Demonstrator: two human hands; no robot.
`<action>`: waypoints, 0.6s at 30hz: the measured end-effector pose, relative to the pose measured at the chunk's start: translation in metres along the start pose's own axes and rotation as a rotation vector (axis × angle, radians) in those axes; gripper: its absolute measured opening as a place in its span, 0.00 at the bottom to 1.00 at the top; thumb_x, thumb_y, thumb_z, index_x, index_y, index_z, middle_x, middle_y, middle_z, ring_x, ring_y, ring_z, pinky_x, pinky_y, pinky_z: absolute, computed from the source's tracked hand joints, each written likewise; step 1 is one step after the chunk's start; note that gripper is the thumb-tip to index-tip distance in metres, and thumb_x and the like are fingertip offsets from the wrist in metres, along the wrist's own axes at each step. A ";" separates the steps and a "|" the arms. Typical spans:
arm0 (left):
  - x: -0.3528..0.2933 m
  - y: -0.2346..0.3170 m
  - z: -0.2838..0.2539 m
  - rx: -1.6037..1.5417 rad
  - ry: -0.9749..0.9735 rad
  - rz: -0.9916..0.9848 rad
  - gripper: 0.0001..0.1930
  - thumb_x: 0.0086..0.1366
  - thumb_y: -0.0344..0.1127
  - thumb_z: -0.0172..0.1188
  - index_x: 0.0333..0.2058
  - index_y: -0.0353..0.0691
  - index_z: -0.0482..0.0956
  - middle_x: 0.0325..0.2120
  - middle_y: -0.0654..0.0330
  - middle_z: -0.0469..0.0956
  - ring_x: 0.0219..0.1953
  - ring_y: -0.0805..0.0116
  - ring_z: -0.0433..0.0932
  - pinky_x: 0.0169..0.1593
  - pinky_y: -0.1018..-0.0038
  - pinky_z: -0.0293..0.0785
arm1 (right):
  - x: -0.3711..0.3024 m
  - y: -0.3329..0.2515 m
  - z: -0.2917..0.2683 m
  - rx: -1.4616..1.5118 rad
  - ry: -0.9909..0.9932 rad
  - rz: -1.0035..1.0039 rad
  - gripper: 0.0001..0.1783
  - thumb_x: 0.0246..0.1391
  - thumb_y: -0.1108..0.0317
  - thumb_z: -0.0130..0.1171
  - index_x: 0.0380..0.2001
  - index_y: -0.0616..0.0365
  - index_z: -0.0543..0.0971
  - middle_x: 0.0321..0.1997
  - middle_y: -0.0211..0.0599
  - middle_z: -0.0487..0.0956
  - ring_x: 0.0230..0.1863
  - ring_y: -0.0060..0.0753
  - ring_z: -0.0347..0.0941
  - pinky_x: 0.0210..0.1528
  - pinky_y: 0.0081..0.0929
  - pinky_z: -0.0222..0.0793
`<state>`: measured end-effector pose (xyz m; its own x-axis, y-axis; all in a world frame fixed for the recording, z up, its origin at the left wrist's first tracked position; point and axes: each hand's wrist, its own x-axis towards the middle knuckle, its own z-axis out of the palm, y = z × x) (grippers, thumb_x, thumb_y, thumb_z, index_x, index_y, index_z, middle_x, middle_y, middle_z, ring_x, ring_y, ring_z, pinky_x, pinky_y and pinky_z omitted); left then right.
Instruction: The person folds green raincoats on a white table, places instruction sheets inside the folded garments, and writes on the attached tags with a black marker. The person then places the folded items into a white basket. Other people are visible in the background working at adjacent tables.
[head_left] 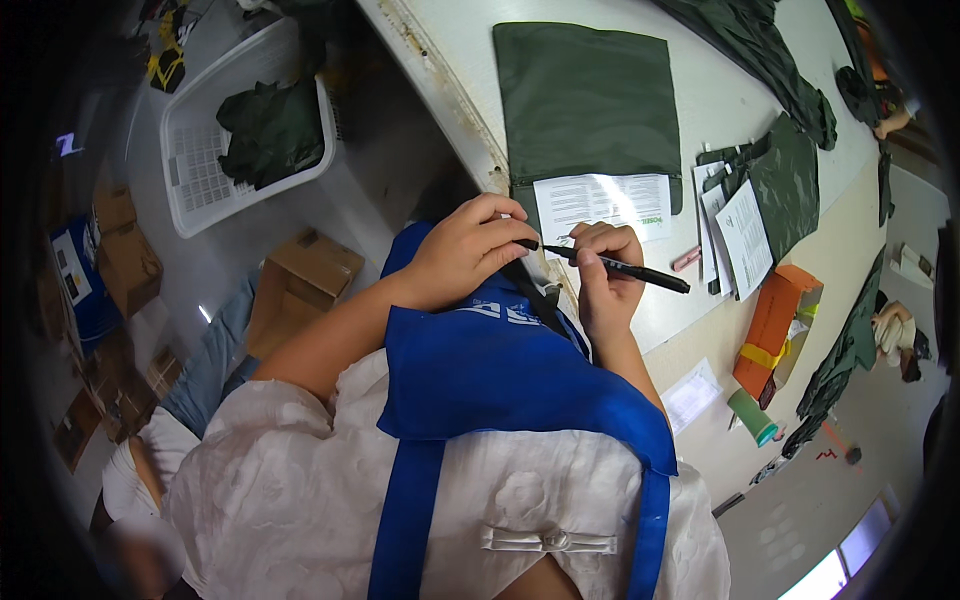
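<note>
From here, the slim black marker pen (650, 276) lies crosswise in the tight pinch of the right hand (608, 291), tip pointing left at the small black cap (527, 243) that the left hand (466, 246) nips between curled fingers; the white printed paper sheet (605, 203) lies just beyond, nearer the right hand

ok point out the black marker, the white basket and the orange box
Black marker (648, 273): head view, on its barrel
White basket (199, 160): head view, on its slotted inside
Orange box (768, 312): head view, on its orange side
</note>
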<state>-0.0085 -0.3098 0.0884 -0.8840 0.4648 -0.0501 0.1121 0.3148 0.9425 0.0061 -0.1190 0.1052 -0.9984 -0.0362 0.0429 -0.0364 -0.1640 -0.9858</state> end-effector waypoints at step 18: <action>0.018 0.028 0.007 0.161 -0.112 0.284 0.08 0.55 0.32 0.61 0.34 0.37 0.78 0.30 0.55 0.75 0.33 0.56 0.74 0.37 0.69 0.71 | -0.035 -0.004 -0.005 0.091 0.091 0.076 0.07 0.55 0.76 0.55 0.31 0.59 0.66 0.29 0.35 0.73 0.30 0.20 0.66 0.34 0.18 0.63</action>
<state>-0.0180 -0.2872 0.1116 -0.7527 0.6380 0.1625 0.4249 0.2821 0.8602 0.0407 -0.1117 0.1069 -0.9981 0.0367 -0.0498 0.0389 -0.2533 -0.9666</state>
